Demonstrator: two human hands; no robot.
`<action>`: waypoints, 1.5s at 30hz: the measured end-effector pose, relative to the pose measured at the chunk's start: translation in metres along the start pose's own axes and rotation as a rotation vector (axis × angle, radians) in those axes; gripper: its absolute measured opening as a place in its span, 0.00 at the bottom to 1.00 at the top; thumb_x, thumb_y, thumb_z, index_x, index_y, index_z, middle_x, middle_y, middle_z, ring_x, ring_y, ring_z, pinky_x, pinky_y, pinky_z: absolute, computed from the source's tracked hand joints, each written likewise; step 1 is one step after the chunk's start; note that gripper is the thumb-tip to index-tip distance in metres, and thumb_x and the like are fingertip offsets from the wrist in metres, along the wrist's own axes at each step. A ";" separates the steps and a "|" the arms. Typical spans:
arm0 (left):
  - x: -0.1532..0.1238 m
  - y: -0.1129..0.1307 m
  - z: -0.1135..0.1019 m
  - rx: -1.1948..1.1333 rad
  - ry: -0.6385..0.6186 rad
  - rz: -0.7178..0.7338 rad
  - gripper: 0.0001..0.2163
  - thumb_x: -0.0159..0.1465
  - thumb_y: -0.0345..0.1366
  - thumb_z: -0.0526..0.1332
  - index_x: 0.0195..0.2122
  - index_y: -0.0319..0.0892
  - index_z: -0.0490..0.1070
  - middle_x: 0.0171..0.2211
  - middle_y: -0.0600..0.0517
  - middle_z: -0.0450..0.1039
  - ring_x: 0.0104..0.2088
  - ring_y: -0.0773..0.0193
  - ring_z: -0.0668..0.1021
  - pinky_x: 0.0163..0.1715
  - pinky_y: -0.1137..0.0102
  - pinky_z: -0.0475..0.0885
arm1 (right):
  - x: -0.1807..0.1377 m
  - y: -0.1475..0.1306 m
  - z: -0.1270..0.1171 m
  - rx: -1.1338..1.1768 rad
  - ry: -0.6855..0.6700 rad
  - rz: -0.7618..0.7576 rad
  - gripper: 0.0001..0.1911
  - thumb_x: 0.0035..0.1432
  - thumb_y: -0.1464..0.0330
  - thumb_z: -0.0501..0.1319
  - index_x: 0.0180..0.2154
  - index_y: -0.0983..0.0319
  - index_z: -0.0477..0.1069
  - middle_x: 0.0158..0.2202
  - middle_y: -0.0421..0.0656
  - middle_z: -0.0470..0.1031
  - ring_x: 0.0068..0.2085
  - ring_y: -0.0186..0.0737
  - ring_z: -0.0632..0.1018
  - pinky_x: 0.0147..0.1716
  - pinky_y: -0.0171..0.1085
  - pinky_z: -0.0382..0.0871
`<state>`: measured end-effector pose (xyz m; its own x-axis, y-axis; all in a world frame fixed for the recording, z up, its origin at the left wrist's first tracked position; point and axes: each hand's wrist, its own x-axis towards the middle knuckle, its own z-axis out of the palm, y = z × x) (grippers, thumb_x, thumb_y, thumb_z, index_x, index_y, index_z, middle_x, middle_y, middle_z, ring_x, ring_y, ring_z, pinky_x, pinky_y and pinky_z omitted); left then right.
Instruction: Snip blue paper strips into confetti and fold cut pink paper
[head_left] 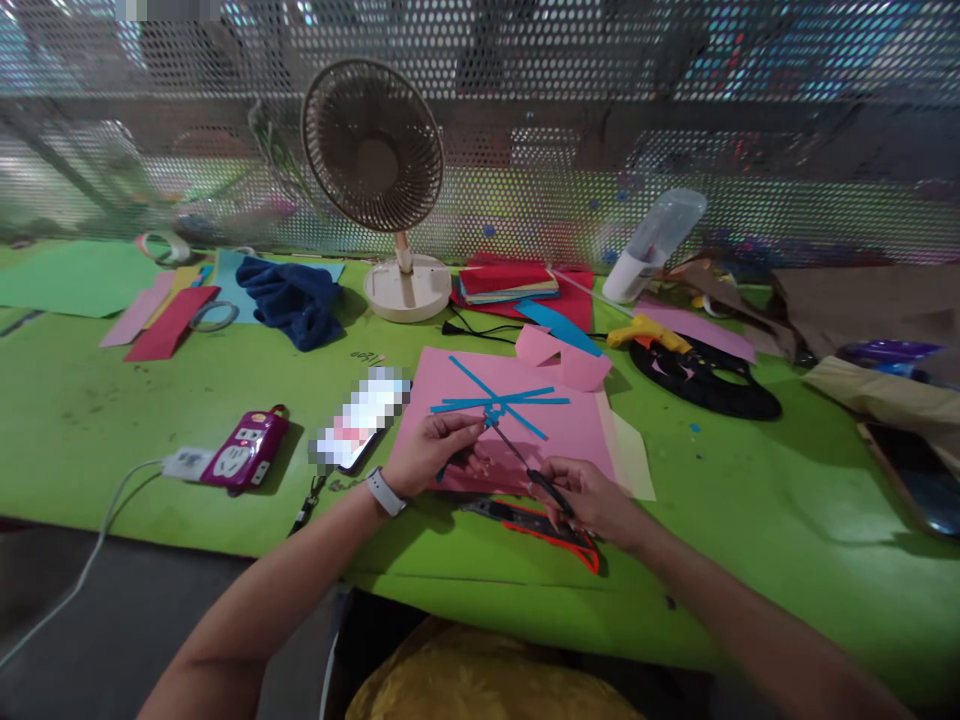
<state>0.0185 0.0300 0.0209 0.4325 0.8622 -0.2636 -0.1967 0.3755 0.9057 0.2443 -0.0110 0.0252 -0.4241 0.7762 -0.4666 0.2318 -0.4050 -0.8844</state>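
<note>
Blue paper strips (501, 398) lie crossed in a star shape on a pink paper sheet (570, 425) on the green table (187, 400). My left hand (435, 455) pinches a blue strip at the crossing point. My right hand (589, 500) grips a thin dark-handled tool (529, 468) whose metal tip reaches up to that same crossing. Below my hands a red-and-black utility knife (544, 527) rests near the table's front edge.
A desk fan (379, 175), a blue cloth (289, 297), stacked coloured paper (510, 282), a yellow glue gun (646, 333), a phone (361, 418), a purple power strip (246, 450) and a clear bottle (652, 245) lie around. Perforated metal screen behind.
</note>
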 end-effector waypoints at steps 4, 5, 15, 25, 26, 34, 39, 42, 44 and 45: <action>0.000 -0.001 -0.001 0.008 0.012 0.004 0.21 0.54 0.45 0.68 0.43 0.34 0.73 0.23 0.51 0.77 0.21 0.67 0.78 0.22 0.75 0.73 | 0.000 -0.001 0.000 -0.003 0.007 0.007 0.23 0.45 0.49 0.65 0.28 0.62 0.64 0.15 0.35 0.68 0.14 0.26 0.63 0.14 0.29 0.49; 0.000 -0.002 -0.002 0.008 0.010 0.005 0.21 0.55 0.45 0.68 0.43 0.35 0.73 0.23 0.51 0.77 0.21 0.67 0.78 0.22 0.75 0.73 | 0.000 -0.002 0.000 -0.008 0.010 0.010 0.23 0.45 0.49 0.65 0.28 0.62 0.64 0.15 0.35 0.69 0.14 0.26 0.63 0.14 0.29 0.49; 0.000 -0.002 -0.002 0.004 0.032 0.003 0.21 0.54 0.47 0.68 0.42 0.36 0.73 0.23 0.51 0.77 0.20 0.68 0.77 0.22 0.75 0.73 | 0.001 0.000 0.000 0.033 0.036 0.002 0.24 0.44 0.49 0.66 0.28 0.62 0.65 0.15 0.35 0.68 0.14 0.25 0.62 0.13 0.28 0.47; 0.002 -0.002 -0.005 0.088 0.052 -0.018 0.19 0.54 0.47 0.68 0.38 0.35 0.76 0.20 0.52 0.74 0.19 0.69 0.76 0.21 0.75 0.72 | 0.001 -0.004 -0.003 0.035 0.082 0.013 0.26 0.41 0.48 0.67 0.28 0.63 0.66 0.15 0.35 0.68 0.14 0.24 0.62 0.12 0.28 0.49; 0.002 -0.001 -0.005 0.091 0.053 -0.022 0.19 0.54 0.46 0.68 0.38 0.35 0.76 0.20 0.52 0.74 0.19 0.69 0.76 0.21 0.75 0.71 | 0.001 -0.004 -0.003 0.030 0.086 0.012 0.26 0.41 0.48 0.67 0.28 0.63 0.66 0.15 0.35 0.69 0.14 0.24 0.62 0.12 0.28 0.50; 0.001 0.001 -0.004 0.052 0.066 -0.003 0.20 0.53 0.47 0.68 0.38 0.34 0.76 0.21 0.51 0.75 0.19 0.69 0.76 0.22 0.76 0.72 | -0.002 -0.010 -0.002 0.041 0.102 0.013 0.28 0.40 0.46 0.67 0.29 0.63 0.66 0.15 0.35 0.69 0.12 0.23 0.58 0.11 0.28 0.47; 0.000 0.001 -0.003 0.014 0.081 0.005 0.21 0.54 0.46 0.68 0.41 0.34 0.74 0.23 0.50 0.77 0.20 0.69 0.77 0.23 0.76 0.73 | -0.004 -0.009 0.000 0.026 0.045 0.021 0.27 0.42 0.46 0.66 0.28 0.62 0.65 0.16 0.36 0.71 0.13 0.24 0.60 0.13 0.29 0.49; 0.000 0.001 -0.002 0.004 0.066 -0.003 0.20 0.54 0.46 0.68 0.41 0.34 0.74 0.23 0.50 0.77 0.21 0.69 0.77 0.23 0.76 0.73 | -0.003 -0.005 0.001 0.010 0.027 0.006 0.26 0.44 0.46 0.65 0.29 0.62 0.65 0.16 0.36 0.70 0.15 0.26 0.63 0.14 0.29 0.51; -0.001 0.000 -0.001 0.008 0.048 -0.010 0.19 0.54 0.46 0.68 0.40 0.35 0.74 0.23 0.50 0.77 0.21 0.69 0.77 0.23 0.75 0.73 | -0.003 -0.004 0.001 0.009 0.024 -0.004 0.26 0.44 0.46 0.65 0.29 0.62 0.65 0.16 0.36 0.70 0.16 0.27 0.65 0.15 0.29 0.52; -0.001 0.000 -0.001 0.009 0.044 -0.014 0.19 0.54 0.46 0.68 0.40 0.35 0.74 0.23 0.50 0.77 0.21 0.68 0.77 0.23 0.75 0.73 | -0.003 -0.003 0.001 0.009 0.023 -0.001 0.26 0.44 0.46 0.65 0.29 0.62 0.65 0.17 0.36 0.70 0.16 0.27 0.65 0.15 0.29 0.52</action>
<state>0.0171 0.0296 0.0210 0.3963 0.8710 -0.2904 -0.1829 0.3848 0.9047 0.2441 -0.0122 0.0294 -0.4044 0.7874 -0.4652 0.2237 -0.4080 -0.8851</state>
